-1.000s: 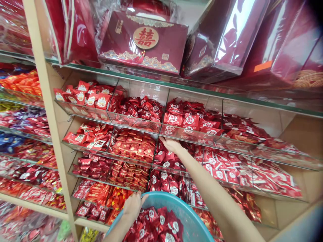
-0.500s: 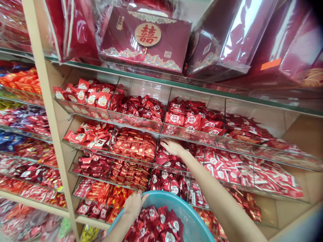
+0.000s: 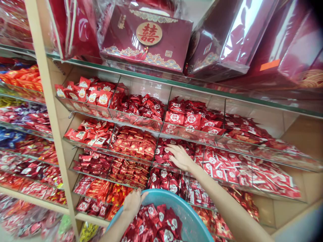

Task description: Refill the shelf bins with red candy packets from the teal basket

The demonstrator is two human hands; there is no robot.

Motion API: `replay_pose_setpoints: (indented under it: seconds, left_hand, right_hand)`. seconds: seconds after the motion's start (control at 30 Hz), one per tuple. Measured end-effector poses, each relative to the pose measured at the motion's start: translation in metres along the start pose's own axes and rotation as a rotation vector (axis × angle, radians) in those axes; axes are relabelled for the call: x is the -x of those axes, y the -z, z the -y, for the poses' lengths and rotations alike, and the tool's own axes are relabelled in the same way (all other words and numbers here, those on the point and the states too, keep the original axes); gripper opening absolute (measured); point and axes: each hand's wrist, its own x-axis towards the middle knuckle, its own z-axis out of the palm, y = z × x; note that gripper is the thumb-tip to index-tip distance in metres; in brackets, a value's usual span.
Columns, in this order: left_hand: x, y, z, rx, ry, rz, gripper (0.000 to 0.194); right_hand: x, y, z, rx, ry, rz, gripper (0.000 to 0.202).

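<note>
My left hand [image 3: 133,203] is closed on the rim of a blue plastic basket [image 3: 188,210] at the bottom of the view. Inside the basket lie many dark red candy packets [image 3: 157,223] with white round labels. My right hand [image 3: 178,157] reaches over a shelf compartment of similar dark red candy packets [image 3: 161,151], its fingers stretched out and apart. I see nothing held in it. Its fingertips are over the packets; whether they touch them I cannot tell.
Clear-fronted tiers around my hands hold red and gold packets [image 3: 133,143] and pinkish-red packets [image 3: 219,164]. Above runs a glass shelf edge [image 3: 151,74] bearing a maroon gift box [image 3: 148,40]. A wooden upright [image 3: 47,101] stands at left, with more candy bins beyond.
My right hand has shifted right and slightly down in the compartment, and its fingers have spread out. My left hand and the basket have barely moved.
</note>
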Motion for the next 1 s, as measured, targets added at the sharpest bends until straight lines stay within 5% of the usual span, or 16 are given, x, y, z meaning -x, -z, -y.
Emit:
replay_pose_setpoints:
  seconds: [0.33, 0.53, 0.73, 1.0]
  left_hand:
    - [0.0, 0.001, -0.001, 0.004, 0.002, 0.0, 0.051]
    - [0.001, 0.003, -0.002, 0.004, 0.019, 0.025, 0.051]
    - [0.001, 0.004, -0.001, 0.009, 0.019, 0.03, 0.051]
    - [0.0, 0.002, -0.001, -0.005, 0.019, 0.019, 0.051]
  right_hand:
    - [0.005, 0.018, -0.016, -0.133, -0.202, -0.231, 0.041]
    - [0.022, 0.024, -0.005, 0.074, -0.667, -0.103, 0.055]
    - [0.028, 0.015, 0.017, -0.001, -0.631, 0.11, 0.084]
    - [0.024, 0.021, 0.004, -0.088, -0.596, 0.098, 0.064]
